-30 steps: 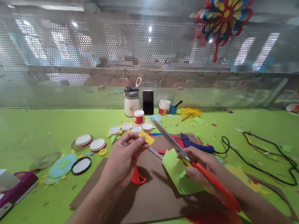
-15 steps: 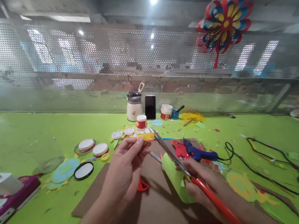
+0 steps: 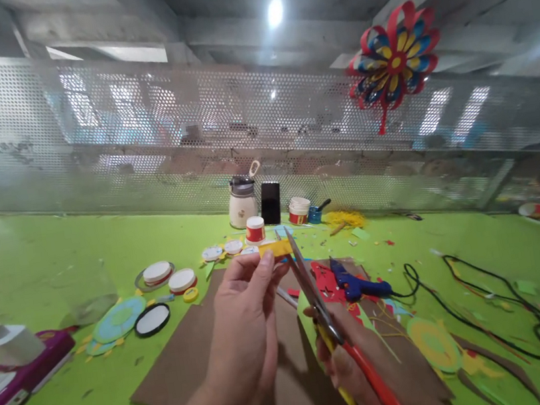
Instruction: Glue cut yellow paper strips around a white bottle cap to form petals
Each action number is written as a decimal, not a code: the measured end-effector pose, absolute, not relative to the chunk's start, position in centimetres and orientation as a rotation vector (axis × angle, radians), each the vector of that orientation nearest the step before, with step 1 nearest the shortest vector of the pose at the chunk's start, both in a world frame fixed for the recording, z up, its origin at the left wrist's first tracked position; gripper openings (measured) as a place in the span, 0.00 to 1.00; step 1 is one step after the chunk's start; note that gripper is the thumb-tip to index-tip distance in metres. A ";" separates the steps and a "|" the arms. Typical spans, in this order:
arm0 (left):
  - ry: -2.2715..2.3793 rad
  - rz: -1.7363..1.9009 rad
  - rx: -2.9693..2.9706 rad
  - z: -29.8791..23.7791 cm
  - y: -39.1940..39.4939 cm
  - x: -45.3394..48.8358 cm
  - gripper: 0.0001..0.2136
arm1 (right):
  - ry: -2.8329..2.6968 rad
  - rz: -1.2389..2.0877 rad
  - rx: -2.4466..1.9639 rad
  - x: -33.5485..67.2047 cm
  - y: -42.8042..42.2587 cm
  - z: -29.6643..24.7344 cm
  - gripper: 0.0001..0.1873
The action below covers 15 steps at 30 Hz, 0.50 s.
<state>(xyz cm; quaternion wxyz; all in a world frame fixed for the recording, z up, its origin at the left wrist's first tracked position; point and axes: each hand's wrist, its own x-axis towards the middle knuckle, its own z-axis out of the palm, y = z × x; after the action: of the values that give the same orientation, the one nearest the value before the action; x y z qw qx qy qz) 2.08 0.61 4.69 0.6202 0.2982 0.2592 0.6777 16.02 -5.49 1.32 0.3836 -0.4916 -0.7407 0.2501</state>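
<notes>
Between the thumb and fingers of my left hand [image 3: 246,316] is a small yellow strip of paper [image 3: 276,249]. My right hand [image 3: 349,352] grips a pair of scissors [image 3: 315,290] with red and yellow handles. Their blades stand apart and point up and away, right at the strip's right end. Whether the blades touch the paper I cannot tell. Beneath both hands lies a brown cardboard sheet [image 3: 186,362]. A piece of light green paper [image 3: 307,324] shows behind the scissors, partly hidden by my right hand.
A blue glue gun [image 3: 362,285] lies right of the hands beside red cut paper [image 3: 326,282], its black cord [image 3: 496,351] running right. At left are a purple power strip [image 3: 51,360] and round lids [image 3: 182,280]. A white jug [image 3: 243,206] and phone [image 3: 271,204] stand behind.
My left hand and the yellow strip have shifted slightly right. The scissors have turned more upright, with their blades wider apart. The view has tilted up a little.
</notes>
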 end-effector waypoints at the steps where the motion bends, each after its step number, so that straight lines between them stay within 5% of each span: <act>1: 0.596 1.561 0.674 4.8 0.5 2.4 0.06 | -1.885 0.641 -1.255 16.0 -5.5 1.4 0.21; 10: 0.599 1.624 0.604 4.9 -0.2 4.3 0.04 | -1.767 0.514 -1.294 15.5 -5.7 1.1 0.30; 15: 0.612 1.660 0.580 4.7 -0.3 4.7 0.04 | -1.738 0.465 -1.257 15.5 -5.3 0.1 0.25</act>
<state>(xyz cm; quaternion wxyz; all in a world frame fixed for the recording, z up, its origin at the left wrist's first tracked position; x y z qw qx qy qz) 4.71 -0.26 4.72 0.5973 0.2497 0.2637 0.7151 15.45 -5.33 0.15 0.4558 -0.5097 -0.7049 0.1886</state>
